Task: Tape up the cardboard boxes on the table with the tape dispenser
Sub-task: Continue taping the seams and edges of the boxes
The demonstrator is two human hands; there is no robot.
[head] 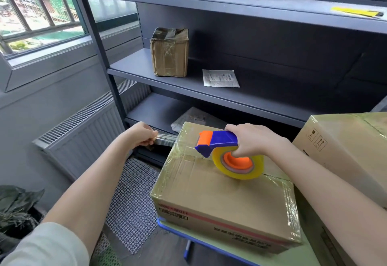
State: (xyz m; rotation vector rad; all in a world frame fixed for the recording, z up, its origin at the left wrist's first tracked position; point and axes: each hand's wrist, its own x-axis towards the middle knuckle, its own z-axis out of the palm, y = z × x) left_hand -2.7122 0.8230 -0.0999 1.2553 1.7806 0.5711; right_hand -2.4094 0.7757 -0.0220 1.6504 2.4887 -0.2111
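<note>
Cardboard box [209, 192] at the desk's [199, 238] left edge: my right hand [251, 140] grips the tape dispenser [219, 140], left hand [140, 135] pinches tape [165, 140].

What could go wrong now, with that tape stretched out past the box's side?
The clear tape strip pinched by the left hand spans open air beyond the box; it might twist, wrinkle or stick to itself. The box sits close to the table's corner, so a sideways tug could slide it toward the edge, though the right hand holding the tape dispenser on top may steady it.
</note>
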